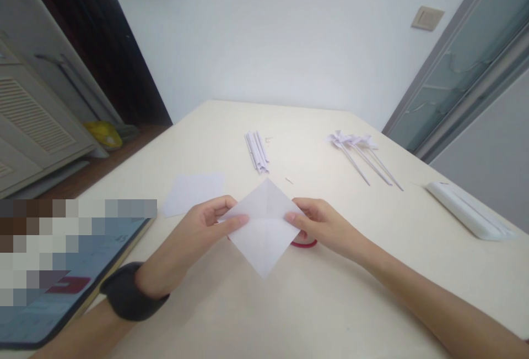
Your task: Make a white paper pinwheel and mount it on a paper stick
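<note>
Handling object: white paper square, held corner-up as a diamond just above the worktop, between both hands.
Left hand: thumb and fingers pinch the sheet's left corner.
Right hand: thumb and fingers pinch the right corner; a red ring-shaped item lies beneath it, only partly visible.
Weight: judged very light.
Stiffness: thin and limp; a faint crease shows across the middle; likely sags if held by one corner.
Fragility: creases and tears easily; slides on the smooth worktop.
Grip points: opposite corners or edges, light fingertip pressure.
Nearby: flat sheet, rolled paper sticks, paper pinwheels.
</note>
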{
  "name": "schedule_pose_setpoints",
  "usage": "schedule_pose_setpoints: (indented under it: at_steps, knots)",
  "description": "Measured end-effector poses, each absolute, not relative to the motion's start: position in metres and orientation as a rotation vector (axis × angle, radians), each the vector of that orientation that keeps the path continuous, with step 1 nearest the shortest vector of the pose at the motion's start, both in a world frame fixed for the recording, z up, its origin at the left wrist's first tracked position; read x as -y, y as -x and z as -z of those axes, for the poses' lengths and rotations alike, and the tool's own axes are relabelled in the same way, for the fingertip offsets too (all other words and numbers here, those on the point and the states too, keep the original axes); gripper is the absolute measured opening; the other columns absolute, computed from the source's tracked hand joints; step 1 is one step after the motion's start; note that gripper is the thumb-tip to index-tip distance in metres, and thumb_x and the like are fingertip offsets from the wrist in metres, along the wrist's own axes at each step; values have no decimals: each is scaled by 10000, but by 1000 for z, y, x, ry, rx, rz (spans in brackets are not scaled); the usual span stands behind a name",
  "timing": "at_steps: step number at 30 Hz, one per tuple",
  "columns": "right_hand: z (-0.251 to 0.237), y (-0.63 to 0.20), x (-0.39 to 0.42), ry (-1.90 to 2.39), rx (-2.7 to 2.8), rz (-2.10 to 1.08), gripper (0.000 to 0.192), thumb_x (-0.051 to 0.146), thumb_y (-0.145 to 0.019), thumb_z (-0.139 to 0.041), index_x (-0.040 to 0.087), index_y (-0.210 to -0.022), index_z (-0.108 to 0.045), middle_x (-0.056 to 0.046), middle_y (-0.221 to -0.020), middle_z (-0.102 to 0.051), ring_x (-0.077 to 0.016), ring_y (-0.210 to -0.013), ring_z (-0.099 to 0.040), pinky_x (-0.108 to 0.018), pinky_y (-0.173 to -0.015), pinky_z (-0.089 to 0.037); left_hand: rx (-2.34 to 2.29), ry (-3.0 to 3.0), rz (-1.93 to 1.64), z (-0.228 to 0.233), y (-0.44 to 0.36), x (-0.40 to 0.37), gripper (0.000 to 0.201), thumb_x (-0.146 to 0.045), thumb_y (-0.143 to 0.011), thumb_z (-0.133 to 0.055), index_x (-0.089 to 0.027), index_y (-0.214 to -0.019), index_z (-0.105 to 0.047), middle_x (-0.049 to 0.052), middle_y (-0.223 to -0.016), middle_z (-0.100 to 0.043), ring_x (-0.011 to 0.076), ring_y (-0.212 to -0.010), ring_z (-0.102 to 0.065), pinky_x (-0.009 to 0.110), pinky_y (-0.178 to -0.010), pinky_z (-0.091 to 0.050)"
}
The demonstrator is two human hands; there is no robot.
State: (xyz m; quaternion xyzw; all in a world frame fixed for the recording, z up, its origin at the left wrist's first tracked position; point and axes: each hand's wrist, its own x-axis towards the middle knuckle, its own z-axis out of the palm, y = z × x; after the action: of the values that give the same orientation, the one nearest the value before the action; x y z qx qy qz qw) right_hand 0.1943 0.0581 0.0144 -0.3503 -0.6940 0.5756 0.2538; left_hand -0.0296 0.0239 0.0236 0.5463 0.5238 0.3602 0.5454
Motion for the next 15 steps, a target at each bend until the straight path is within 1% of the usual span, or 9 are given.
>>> schedule_pose_setpoints:
  at_steps: [2,4,7,12,15]
  knots:
    - [-15,-195,-58,937,1858,-1572,235,365,-875,-437,159,-769,-474,26,-656,-351,-69,-537,-314,-222,-498,-245,-1188,-1301,-843,-20,32,-24,147,-312,-791,-553,-235,-910,-594,11,-885,-653,223,-798,-615,273,-633,-482]
    - [-17,-195,-58,913,1834,-1590,248,381,-870,-443,153,-781,-486,22,-664,-355,-71,-543,-316,-224,-500,-242,-1148,-1297,-847,-20,33,-24,203,-294,-800,-547,-251,-992,-595,18,-969,-656,239,-865,-610,295,-694,-483]
    - [-20,-194,-56,873,1782,-1637,269,404,-861,-453,149,-781,-488,23,-656,-350,-70,-539,-321,-223,-494,-233,-1107,-1262,-845,-24,32,-22,289,-275,-806,-547,-265,-1094,-571,28,-1075,-636,260,-936,-595,320,-734,-481]
    - [-22,-193,-54,834,1708,-1693,280,417,-842,-480,147,-766,-481,33,-621,-342,-66,-521,-306,-214,-480,-210,-1022,-1149,-854,-29,31,-21,328,-257,-813,-540,-254,-1141,-552,40,-1088,-636,257,-888,-615,365,-760,-482]
    - [-23,-193,-54,830,1674,-1707,284,421,-833,-492,148,-756,-479,35,-613,-345,-65,-516,-294,-214,-479,-201,-975,-1107,-876,-30,30,-21,330,-237,-810,-545,-244,-1140,-557,40,-1085,-640,243,-874,-622,360,-790,-474]
